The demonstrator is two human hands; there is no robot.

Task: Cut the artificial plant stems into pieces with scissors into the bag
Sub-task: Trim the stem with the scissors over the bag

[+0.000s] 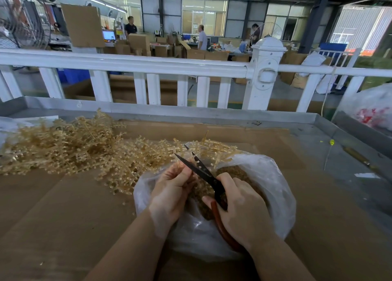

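With the left hand pinching a stem and the right hand gripping parted scissors over the bag beneath, already holding cut pieces, a large stem pile left of the hands remains, so I judge it well short of done.

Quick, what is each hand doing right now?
Left hand: fingers curled, pinching a plant stem over the bag.
Right hand: gripping the scissors, blades open.

Stem pile blocks left-centre of cardboard; bag fills the middle. Free room front-left & right of bag. Tray wall + white railing close off the far side.
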